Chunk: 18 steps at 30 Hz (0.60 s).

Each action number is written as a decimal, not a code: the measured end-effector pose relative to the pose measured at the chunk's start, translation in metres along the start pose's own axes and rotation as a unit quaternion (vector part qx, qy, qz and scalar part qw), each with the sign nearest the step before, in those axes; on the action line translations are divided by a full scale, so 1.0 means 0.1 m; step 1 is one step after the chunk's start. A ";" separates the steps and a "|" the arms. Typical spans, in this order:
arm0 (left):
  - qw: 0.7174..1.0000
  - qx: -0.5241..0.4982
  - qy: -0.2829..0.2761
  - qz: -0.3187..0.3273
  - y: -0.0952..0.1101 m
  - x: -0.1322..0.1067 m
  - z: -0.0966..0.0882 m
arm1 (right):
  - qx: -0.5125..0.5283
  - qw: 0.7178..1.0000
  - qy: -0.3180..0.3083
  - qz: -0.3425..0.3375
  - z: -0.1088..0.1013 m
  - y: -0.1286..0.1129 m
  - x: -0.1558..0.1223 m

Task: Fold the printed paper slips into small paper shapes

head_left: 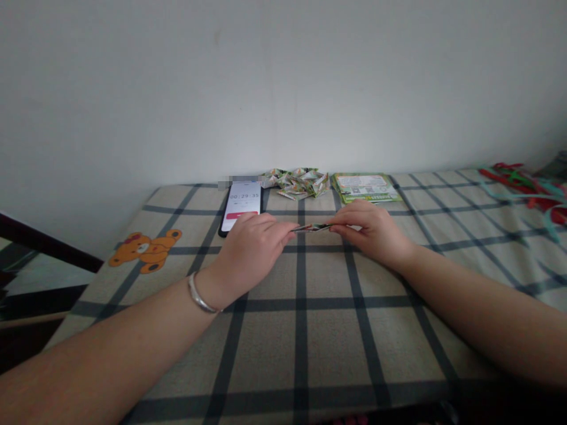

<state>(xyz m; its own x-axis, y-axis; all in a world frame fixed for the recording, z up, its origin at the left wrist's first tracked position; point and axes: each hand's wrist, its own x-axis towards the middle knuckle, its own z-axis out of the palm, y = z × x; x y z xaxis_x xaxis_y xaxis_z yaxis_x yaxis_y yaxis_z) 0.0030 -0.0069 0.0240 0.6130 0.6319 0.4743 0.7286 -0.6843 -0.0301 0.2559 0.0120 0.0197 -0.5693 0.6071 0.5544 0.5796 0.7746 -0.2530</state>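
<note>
Between my two hands, just above the checked tablecloth [328, 348], is a thin folded paper strip [312, 228] with a printed pattern, seen almost edge-on. My left hand [254, 245] pinches its left end between thumb and fingers. At the right end, my right hand [367, 229] grips it the same way. Behind the strip lies a pile of folded printed paper pieces [301, 183]. To the right of that pile is a stack of flat green and white printed sheets [365, 188], close behind my right hand.
A phone [241, 203] showing a timer lies behind my left hand. An orange bear figure [146, 251] is at the left of the table. Red, green and pale blue strips [531, 192] lie at the far right. A wall [283, 88] rises behind the table.
</note>
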 end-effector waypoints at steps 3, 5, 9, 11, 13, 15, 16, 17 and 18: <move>1.000 -0.007 -0.008 -0.003 0.00 0.01 -0.01 | -0.002 1.000 -0.012 -0.012 -0.03 0.04 0.01; 1.000 -0.023 -0.015 0.001 0.00 0.01 -0.01 | 0.002 1.000 -0.024 -0.012 -0.05 0.07 0.02; 0.996 -0.094 0.008 -0.004 0.02 0.02 -0.01 | 0.034 0.998 -0.041 -0.025 -0.10 0.15 0.05; 0.991 -0.128 0.036 -0.011 0.03 0.01 0.00 | 0.023 0.999 -0.017 -0.019 -0.14 0.21 0.08; 0.988 -0.143 0.055 -0.013 0.04 -0.01 0.01 | -0.004 0.999 0.024 0.023 -0.20 0.26 0.12; 0.990 -0.133 0.054 -0.009 0.05 -0.03 0.00 | -0.040 0.991 0.081 0.095 -0.26 0.30 0.16; 0.990 -0.126 0.062 -0.003 0.06 -0.03 -0.01 | -0.058 0.986 0.096 0.124 -0.30 0.32 0.19; 0.991 -0.117 0.063 0.006 0.06 -0.02 -0.02 | -0.082 0.980 0.106 0.146 -0.33 0.34 0.23; 0.993 -0.105 0.055 0.018 0.07 -0.02 -0.03 | -0.107 0.976 0.106 0.158 -0.35 0.36 0.26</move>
<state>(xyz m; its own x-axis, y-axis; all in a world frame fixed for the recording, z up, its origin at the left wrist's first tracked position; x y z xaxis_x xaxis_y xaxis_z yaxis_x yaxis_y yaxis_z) 0.0059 -0.0138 0.0257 0.5920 0.5694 0.5704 0.6202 -0.7738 0.1288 0.2822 0.0494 0.0532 -0.2214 0.7417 0.6331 0.8287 0.4853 -0.2788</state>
